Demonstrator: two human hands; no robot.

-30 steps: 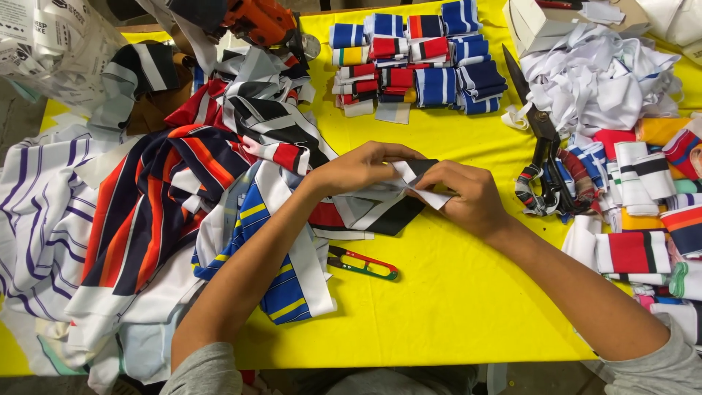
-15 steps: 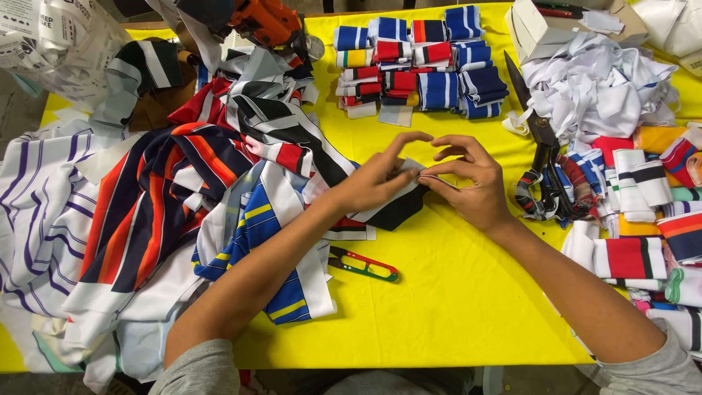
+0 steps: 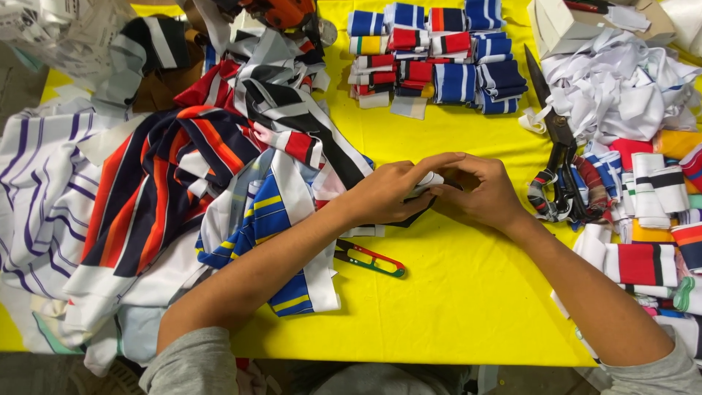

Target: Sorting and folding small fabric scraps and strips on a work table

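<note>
Both my hands meet over the middle of the yellow table [image 3: 468,307]. My left hand [image 3: 391,192] and my right hand [image 3: 479,192] together pinch a folded strip of black and white striped fabric [image 3: 426,184], mostly hidden under the fingers. The strip runs back into a heap of striped fabric pieces [image 3: 183,175] at the left. A small thread snip with red and green handles [image 3: 369,257] lies on the table just under my left forearm.
Folded stacks of striped bands [image 3: 439,58] stand at the back centre. Large black scissors [image 3: 559,153] lie to the right, beside a pile of white fabric [image 3: 621,88] and more folded bands [image 3: 658,219]. An orange tool [image 3: 281,11] sits at the back.
My hands lifted off the flat strip and drew together, folding it into a smaller bundle between the fingers. The camera view has shifted slightly.
</note>
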